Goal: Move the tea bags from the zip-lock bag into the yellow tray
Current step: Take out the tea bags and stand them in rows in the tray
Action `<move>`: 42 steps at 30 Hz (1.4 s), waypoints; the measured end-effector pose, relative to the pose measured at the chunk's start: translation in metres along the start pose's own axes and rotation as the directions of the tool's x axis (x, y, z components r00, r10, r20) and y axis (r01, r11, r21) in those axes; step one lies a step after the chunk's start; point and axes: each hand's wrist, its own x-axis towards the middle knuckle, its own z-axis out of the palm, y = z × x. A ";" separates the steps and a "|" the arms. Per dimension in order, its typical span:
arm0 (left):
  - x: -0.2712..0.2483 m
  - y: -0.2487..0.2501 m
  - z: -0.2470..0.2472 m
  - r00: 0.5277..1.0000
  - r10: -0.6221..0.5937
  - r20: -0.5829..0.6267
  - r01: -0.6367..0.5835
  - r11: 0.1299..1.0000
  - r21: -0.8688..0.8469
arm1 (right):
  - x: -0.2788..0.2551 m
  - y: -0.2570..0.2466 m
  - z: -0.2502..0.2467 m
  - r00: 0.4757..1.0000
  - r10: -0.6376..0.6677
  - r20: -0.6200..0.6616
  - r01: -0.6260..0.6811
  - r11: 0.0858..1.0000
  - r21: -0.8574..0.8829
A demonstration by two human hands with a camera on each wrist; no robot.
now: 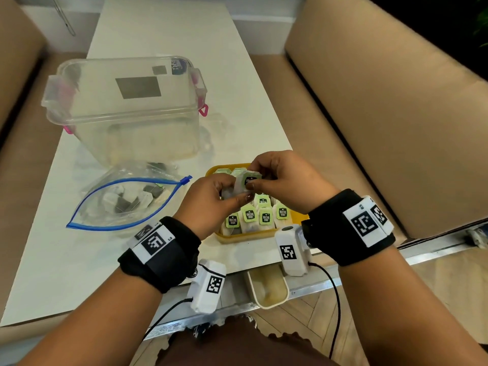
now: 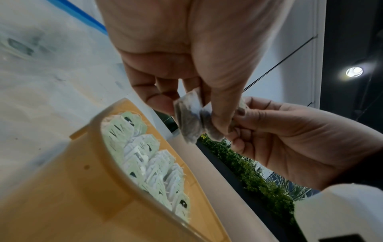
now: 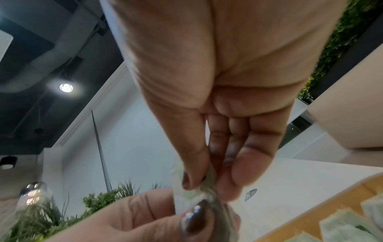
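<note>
Both hands meet over the yellow tray [image 1: 239,237], pinching one tea bag [image 1: 244,182] with a green tag. My left hand [image 1: 211,196] grips the pouch of that tea bag [image 2: 191,119] between thumb and fingers. My right hand [image 1: 274,178] pinches its tag end [image 3: 199,190]. The tray [image 2: 72,188] holds several tagged tea bags [image 1: 257,215] in rows. The open zip-lock bag [image 1: 124,204] with a blue seal lies to the left on the table, with several tea bags [image 1: 126,199] inside.
A large clear plastic box [image 1: 126,107] with pink clips stands behind the zip-lock bag. Tan cushioned seats [image 1: 383,114] flank the white table [image 1: 66,260]. A small cream container [image 1: 269,289] sits below the table's near edge.
</note>
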 end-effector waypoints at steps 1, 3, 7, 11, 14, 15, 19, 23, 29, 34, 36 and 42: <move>0.000 -0.002 -0.001 1.000 0.002 0.010 -0.003 1.000 0.013 | 0.002 0.002 -0.002 1.000 0.003 0.020 -0.003 1.000 -0.030; 0.000 -0.008 -0.003 1.000 0.012 0.000 -0.012 0.999 0.050 | 0.003 0.008 -0.007 0.998 0.032 0.057 -0.025 0.993 -0.114; 0.000 -0.018 -0.010 0.999 0.004 -0.035 -0.003 0.999 0.032 | 0.005 0.024 -0.011 0.953 0.164 0.255 -0.079 0.946 -0.314; 0.000 -0.025 -0.013 0.999 0.006 -0.045 -0.005 1.000 0.021 | 0.005 0.036 0.001 0.899 0.247 0.361 -0.067 0.894 -0.443; -0.001 -0.029 -0.013 0.998 0.025 -0.051 -0.024 0.999 0.027 | 0.006 0.042 0.009 0.889 0.266 0.374 -0.070 0.883 -0.464; -0.001 -0.029 -0.014 0.998 0.032 -0.056 -0.031 0.999 0.032 | 0.007 0.044 0.012 0.886 0.274 0.373 -0.075 0.881 -0.467; -0.002 -0.030 -0.015 0.998 0.026 -0.061 -0.024 0.999 0.038 | 0.009 0.049 0.016 0.898 0.298 0.323 -0.119 0.873 -0.473; -0.006 -0.029 -0.016 0.998 0.019 -0.058 -0.017 0.999 0.032 | 0.008 0.052 0.013 0.931 0.281 0.231 -0.143 0.866 -0.479; -0.007 -0.019 -0.013 0.995 -0.030 -0.096 0.030 1.000 -0.004 | 0.007 0.048 0.015 0.934 0.276 0.228 -0.126 0.849 -0.513; -0.007 -0.016 -0.013 0.997 -0.010 -0.075 0.010 1.000 -0.005 | 0.002 0.017 0.003 0.996 0.067 0.063 -0.050 0.967 -0.249; -0.008 -0.014 -0.010 0.999 -0.011 -0.050 0.008 0.999 -0.051 | -0.001 0.001 0.001 0.999 0.003 0.038 0.002 0.994 -0.108; -0.010 -0.012 -0.006 1.000 0.004 -0.023 -0.007 0.986 -0.169 | 0.000 -0.004 0.008 1.000 0.002 0.000 -0.002 1.000 -0.012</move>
